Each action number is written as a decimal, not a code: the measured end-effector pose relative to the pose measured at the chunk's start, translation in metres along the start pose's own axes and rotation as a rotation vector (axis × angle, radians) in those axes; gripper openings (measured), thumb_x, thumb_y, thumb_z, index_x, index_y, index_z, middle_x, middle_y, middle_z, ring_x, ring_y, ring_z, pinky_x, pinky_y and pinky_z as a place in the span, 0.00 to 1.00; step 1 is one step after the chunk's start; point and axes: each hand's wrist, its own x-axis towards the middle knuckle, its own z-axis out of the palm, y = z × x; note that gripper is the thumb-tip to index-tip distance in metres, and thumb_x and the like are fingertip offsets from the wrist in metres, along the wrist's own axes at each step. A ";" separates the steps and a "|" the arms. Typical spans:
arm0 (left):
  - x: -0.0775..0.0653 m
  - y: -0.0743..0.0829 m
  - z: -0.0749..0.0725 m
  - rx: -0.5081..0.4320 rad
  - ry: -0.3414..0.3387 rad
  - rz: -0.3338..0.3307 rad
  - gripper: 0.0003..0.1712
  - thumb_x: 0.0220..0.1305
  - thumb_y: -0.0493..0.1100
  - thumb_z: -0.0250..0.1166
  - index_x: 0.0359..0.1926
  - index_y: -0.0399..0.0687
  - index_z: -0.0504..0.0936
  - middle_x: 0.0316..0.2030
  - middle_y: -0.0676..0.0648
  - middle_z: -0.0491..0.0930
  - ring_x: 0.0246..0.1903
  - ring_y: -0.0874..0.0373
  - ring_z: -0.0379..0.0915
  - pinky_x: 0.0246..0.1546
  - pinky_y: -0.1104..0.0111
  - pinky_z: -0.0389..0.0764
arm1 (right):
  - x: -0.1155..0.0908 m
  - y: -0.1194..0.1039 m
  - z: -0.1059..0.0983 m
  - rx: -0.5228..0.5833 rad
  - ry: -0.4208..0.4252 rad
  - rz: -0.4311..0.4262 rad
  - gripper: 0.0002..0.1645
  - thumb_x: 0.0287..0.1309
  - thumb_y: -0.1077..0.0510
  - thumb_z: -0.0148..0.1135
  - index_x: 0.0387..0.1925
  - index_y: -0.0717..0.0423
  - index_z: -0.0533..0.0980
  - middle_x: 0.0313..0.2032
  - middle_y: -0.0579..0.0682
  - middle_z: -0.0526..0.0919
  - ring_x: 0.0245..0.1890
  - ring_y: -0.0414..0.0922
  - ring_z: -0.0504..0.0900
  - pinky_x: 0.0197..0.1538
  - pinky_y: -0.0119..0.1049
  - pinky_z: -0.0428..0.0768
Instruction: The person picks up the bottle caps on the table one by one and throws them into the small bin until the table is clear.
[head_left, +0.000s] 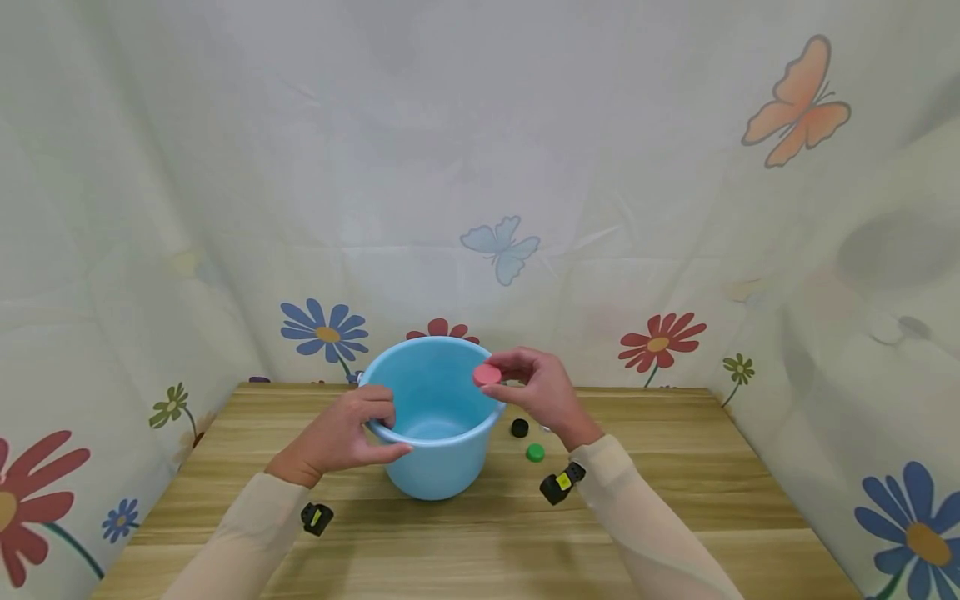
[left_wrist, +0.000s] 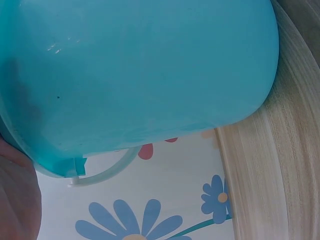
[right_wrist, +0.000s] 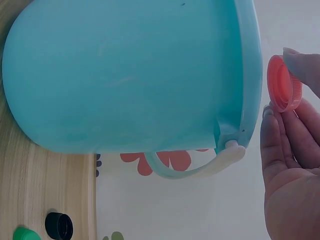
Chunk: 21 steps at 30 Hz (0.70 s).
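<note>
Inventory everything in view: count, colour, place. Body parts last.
Bucket: 1, light blue, on table
Bucket handle: 1, whitish, bucket's far side
Pink screw cap: 1, pink, in right hand
Black cap: 1, black, table, right of bucket
Green cap: 1, green, nearer than black cap
Unidentified piece: 1, whitish, by right hand, mostly hidden
Table: 1, brown wood-grain, below
Backdrop: panel count unclear, whitish, flower-and-butterfly print, around table
Wrist cameras: 2, black, at wrists
Sleeves: 2, cream, forearms
Hands: 2, left gripping bucket rim, right pinching pink cap
</note>
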 end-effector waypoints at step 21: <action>-0.001 -0.001 0.001 -0.014 0.003 -0.004 0.21 0.51 0.60 0.80 0.24 0.64 0.73 0.29 0.63 0.69 0.36 0.67 0.70 0.36 0.68 0.79 | 0.005 0.000 0.008 -0.004 0.000 0.003 0.25 0.53 0.51 0.79 0.52 0.50 0.83 0.49 0.50 0.87 0.49 0.48 0.86 0.52 0.37 0.85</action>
